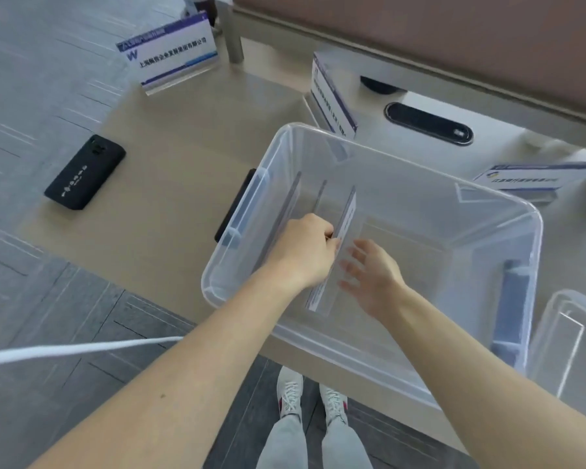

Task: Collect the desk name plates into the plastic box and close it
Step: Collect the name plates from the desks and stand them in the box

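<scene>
A clear plastic box (535,238) sits open on the beige desk. Inside it, several name plates stand on edge along the left side. My left hand (305,252) is closed on the top edge of the rightmost plate (347,214) in the box. To the right of that plate, my right hand (372,275) has its fingers spread and holds nothing. Three more name plates stand on the desk: one far left (173,52), one behind the box (332,93), one at the right (535,177).
A black phone (85,172) lies on the desk left of the box. The clear lid (572,336) rests at the right edge. A black oval cable port (428,123) is set in the desk behind. A white cable (65,350) crosses at lower left.
</scene>
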Tool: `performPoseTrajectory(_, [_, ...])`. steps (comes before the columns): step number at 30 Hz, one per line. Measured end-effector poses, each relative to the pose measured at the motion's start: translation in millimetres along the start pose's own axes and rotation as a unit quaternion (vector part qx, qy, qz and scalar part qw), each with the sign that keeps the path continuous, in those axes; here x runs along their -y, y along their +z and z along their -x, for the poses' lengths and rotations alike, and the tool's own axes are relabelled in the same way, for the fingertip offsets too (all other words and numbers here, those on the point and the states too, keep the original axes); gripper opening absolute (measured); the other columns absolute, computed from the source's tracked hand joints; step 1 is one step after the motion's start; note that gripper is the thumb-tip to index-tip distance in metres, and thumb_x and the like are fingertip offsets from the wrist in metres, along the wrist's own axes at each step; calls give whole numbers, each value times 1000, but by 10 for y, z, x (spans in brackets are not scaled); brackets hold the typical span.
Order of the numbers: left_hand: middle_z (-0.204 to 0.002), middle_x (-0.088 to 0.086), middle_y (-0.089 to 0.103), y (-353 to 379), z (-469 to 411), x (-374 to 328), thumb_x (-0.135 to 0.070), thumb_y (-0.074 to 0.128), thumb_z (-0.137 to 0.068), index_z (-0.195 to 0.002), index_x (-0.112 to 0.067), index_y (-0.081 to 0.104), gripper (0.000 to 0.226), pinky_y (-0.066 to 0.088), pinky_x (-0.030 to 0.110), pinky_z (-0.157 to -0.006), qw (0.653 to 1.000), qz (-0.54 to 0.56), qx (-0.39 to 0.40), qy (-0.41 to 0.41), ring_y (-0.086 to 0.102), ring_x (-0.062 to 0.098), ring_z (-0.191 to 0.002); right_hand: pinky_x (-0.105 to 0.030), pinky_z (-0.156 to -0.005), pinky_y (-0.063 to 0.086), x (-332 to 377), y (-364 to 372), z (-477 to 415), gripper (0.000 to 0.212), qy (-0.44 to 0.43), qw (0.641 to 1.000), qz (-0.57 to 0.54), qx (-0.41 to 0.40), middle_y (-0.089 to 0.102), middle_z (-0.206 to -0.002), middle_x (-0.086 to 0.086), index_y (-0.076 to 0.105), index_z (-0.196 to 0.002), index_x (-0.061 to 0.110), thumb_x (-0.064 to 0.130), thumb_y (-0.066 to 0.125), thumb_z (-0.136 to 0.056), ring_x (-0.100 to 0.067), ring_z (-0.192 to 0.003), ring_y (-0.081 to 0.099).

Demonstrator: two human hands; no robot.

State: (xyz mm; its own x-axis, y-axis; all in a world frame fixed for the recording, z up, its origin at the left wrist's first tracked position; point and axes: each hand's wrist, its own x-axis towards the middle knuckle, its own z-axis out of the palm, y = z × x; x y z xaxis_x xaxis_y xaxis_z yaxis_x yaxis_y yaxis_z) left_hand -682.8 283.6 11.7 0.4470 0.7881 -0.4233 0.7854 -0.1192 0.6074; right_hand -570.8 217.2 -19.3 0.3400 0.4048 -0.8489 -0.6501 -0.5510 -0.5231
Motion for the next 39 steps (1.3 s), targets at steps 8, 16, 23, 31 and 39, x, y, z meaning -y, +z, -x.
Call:
performPoseTrajectory(8, [-82,12,68,123,-41,-78,-14,59,-94,-81,-15,61,13,56,44,-66,998,-48,-34,24,66,39,-79,-37,-77,43,-90,136,-248,14,10,999,40,-10,53,-98,-5,61,-84,17,24,54,-94,-22,-94,50])
performPoseTrajectory(16, [-86,12,69,44,-62,-90,-18,69,-90,-85,-11,61,12,61,46,-72,997,-78,-15,1,69,37,-82,-40,-78,48,-107,106,-308,11,27,999,46,-9,50,-93,-4,60,-82,19,23,56,-92,-21,-89,47])
performPoseTrajectory(23, [-80,10,68,57,-50,-80,-14,69,-90,-87,-10,64,7,62,44,-66,996,-84,-21,3,70,34,-75,-41,-79,50,-131,103,-322,8,20,997,71,-1,52,-104,-5,61,-93,21,23,54,-92,-20,-93,48])
performPoseTrajectory(31, [-74,3,68,49,-48,-63,-13,71,-88,-74,-17,60,18,60,37,-64,996,-82,-32,-2,65,26,-68,-52,-94,53,-150,64,-356,11,19,997,71,7,56,-112,-3,64,-97,21,21,54,-93,-19,-100,51])
performPoseTrajectory(39, [-73,3,69,48,-43,-72,-17,72,-91,-73,-19,60,22,61,37,-67,996,-85,-35,-2,66,25,-69,-53,-98,54,-157,23,-367,11,14,997,75,20,59,-130,-3,62,-98,25,20,52,-96,-18,-124,54])
